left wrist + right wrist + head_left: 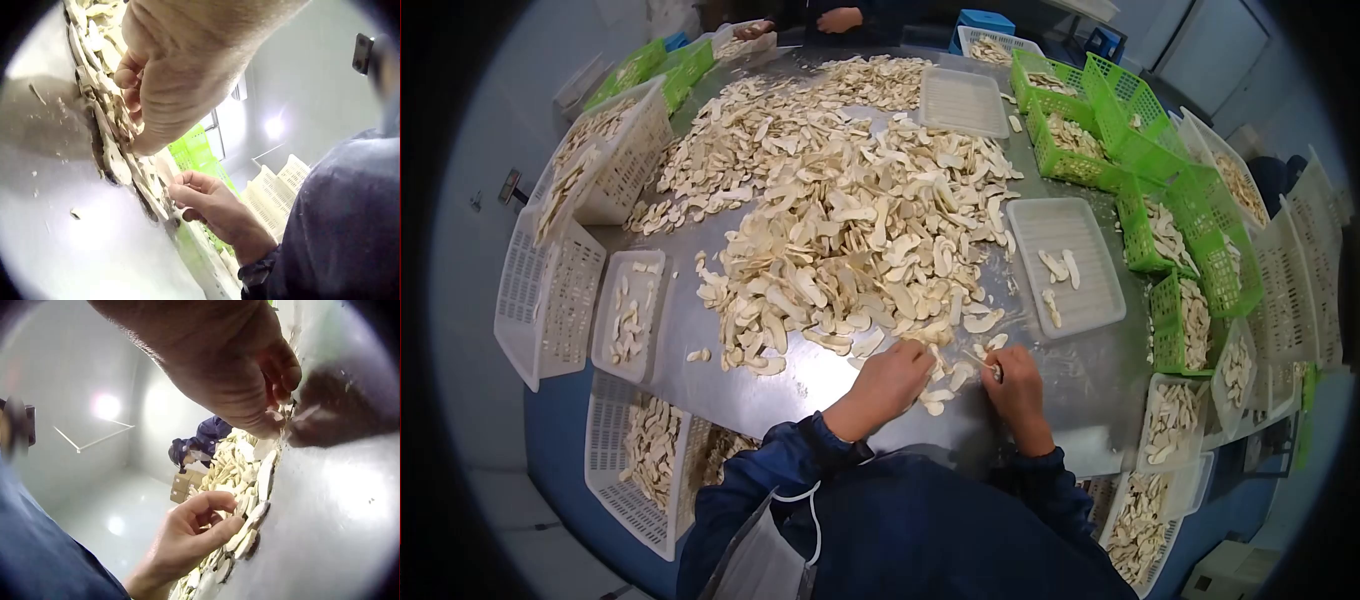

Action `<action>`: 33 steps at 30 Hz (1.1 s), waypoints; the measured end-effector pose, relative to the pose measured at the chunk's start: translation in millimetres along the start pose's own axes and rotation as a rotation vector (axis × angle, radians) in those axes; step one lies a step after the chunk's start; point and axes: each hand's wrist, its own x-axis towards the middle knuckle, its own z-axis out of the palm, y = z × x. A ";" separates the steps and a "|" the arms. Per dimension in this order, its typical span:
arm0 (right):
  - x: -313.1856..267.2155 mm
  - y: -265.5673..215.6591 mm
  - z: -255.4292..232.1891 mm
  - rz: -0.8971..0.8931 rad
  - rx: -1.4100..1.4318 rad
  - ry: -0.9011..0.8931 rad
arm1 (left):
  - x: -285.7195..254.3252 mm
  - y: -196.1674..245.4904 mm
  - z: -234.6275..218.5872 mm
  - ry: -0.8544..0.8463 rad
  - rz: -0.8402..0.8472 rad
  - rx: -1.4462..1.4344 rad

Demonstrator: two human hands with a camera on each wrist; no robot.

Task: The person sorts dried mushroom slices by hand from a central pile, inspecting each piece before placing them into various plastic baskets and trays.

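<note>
Many pale, flat dried slices [850, 230] lie heaped on a metal table [800, 385]. My left hand [890, 380] is at the near edge of the heap, fingertips right at the slices. In the right wrist view its thumb and forefinger are bent with a gap between them. Just to the right, my right hand [1015, 385] pinches a small thin object with a dark end [997, 373]; I cannot tell its kind. A few loose slices [935, 400] lie between the two hands. The right hand's fingers [184, 194] are bent close over the table in the left wrist view.
Shallow white trays [1065, 205] with a few slices flank the heap. Green baskets [1140, 200] line the right edge, white perforated crates [615, 180] the left. Another crate of slices [650, 450] stands below at left. Another person's hand [840, 20] shows across the table.
</note>
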 end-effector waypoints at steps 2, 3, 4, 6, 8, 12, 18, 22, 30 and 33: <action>0.7 -0.7 -6.4 0.139 0.109 -0.121 | 0.6 -0.5 -2.7 0.078 0.007 -0.031; 3.0 -8.9 -16.4 0.268 0.212 -0.217 | 0.6 -1.0 -6.0 0.117 0.011 -0.045; 4.6 -12.9 -22.0 0.397 0.315 -0.313 | 0.4 -1.6 -11.4 0.084 -0.076 -0.163; 2.5 -2.8 -18.5 0.528 0.688 -0.354 | -0.7 -4.8 -24.0 0.015 -0.250 -0.396; 1.7 1.7 -19.4 0.661 1.048 -0.371 | -7.7 -15.5 -18.9 0.066 -0.517 -1.010; 11.4 -11.4 -26.7 0.847 1.500 -0.381 | -16.6 -19.8 -30.3 0.109 -0.742 -1.880; 4.6 8.9 -20.5 0.633 0.958 -0.381 | -47.0 -32.8 -25.6 0.002 -0.711 -1.795; 22.0 17.2 -38.4 0.709 1.456 0.155 | -58.5 -25.9 -32.5 0.090 -0.741 -1.717; 19.0 20.7 -30.5 0.614 1.052 -0.385 | -71.4 -34.3 -29.4 0.178 -0.790 -1.765; 37.4 15.7 -48.0 0.429 0.951 -0.805 | -71.3 -36.6 -30.6 0.221 -0.817 -1.774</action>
